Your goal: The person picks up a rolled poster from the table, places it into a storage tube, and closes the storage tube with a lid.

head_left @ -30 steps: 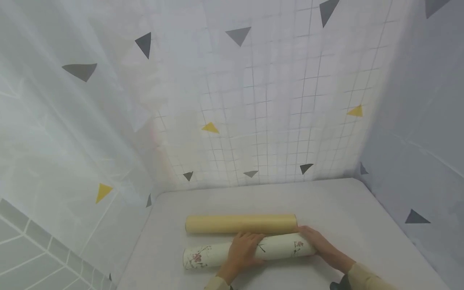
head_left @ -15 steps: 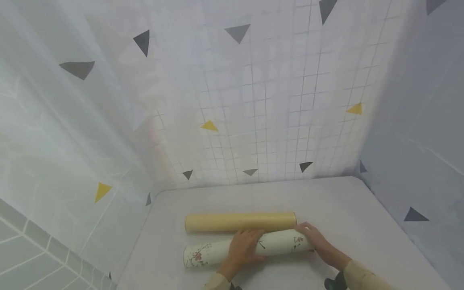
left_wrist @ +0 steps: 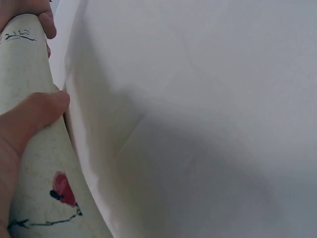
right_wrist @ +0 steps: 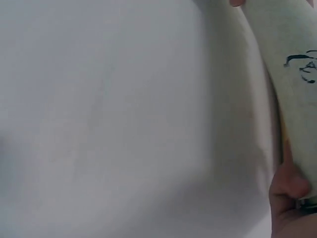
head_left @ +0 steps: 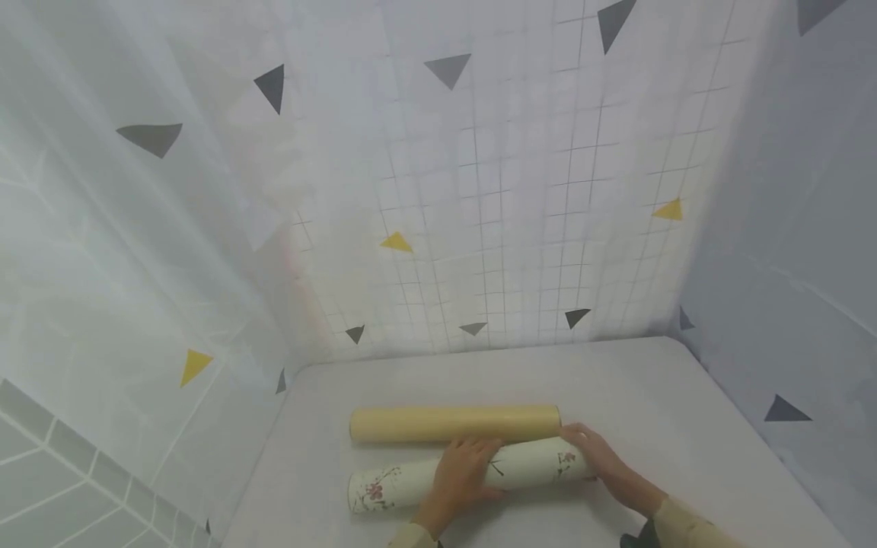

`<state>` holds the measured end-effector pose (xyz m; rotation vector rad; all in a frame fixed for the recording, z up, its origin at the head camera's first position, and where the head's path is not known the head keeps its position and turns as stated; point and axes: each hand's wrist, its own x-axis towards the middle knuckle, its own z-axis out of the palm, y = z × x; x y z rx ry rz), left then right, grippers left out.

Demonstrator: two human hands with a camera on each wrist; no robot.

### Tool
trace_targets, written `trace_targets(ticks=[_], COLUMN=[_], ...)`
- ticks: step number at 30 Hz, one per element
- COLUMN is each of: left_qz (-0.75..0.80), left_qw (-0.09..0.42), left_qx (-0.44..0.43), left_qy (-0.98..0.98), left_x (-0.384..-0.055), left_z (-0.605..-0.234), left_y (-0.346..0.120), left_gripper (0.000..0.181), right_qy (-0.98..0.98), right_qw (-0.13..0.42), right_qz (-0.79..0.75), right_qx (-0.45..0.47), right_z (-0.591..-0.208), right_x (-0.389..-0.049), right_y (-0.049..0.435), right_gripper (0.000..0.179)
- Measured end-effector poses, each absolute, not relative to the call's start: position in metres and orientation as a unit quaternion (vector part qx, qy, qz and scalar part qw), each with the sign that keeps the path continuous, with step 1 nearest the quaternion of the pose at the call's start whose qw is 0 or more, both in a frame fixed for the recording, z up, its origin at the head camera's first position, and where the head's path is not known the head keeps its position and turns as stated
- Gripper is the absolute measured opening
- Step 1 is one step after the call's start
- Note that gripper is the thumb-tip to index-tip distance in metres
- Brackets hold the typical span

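A white tube (head_left: 527,464) with painted red blossoms and dark strokes lies crosswise on the white surface, slightly slanted, its right end farther back. My left hand (head_left: 462,476) grips it around the middle, fingers over the far side. In the left wrist view the thumb (left_wrist: 49,105) curls across the tube (left_wrist: 37,163). My right hand (head_left: 599,460) holds the tube's right end. The right wrist view catches the right thumb (right_wrist: 292,181) at the end of the tube (right_wrist: 292,64); most other right fingers are hidden there.
Just behind the white tube lies a plain yellow tube (head_left: 455,424), roughly parallel and close to the left fingertips. The white surface (head_left: 582,365) ends at a pale back wall (head_left: 507,190) with grid lines and triangles. More pale walls (head_left: 767,304) rise at both sides.
The right hand and the tube's right end shift slightly, with the right fingers higher on that end than a second ago. The left hand keeps its grip; the yellow tube stays put.
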<state>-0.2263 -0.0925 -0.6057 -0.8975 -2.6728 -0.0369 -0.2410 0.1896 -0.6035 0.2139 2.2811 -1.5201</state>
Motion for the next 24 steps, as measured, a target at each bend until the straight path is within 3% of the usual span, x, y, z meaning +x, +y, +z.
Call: trace_targets(ticks=[7, 11, 24], left_qz=[-0.012, -0.009, -0.007], left_qw=[0.162, 0.165, 0.169], left_qx=[-0.324, -0.327, -0.333], left_qy=[-0.932, -0.93, -0.928], left_x=[-0.226, -0.227, -0.227], left_z=[-0.61, -0.612, -0.613], left_y=[-0.095, -0.094, -0.094], left_gripper=[0.084, 0.085, 0.083], right_qy=[0.8, 0.796, 0.788], right_qw=[0.174, 0.181, 0.195], right_qz=[-0.571, -0.573, -0.581], right_qx=[0.063, 0.074, 0.053], right_z=[-0.612, -0.611, -0.609], right_x=[-0.234, -0.233, -0.228], right_y=[0.189, 0.188, 0.193], right_gripper=[0.06, 0.051, 0.049])
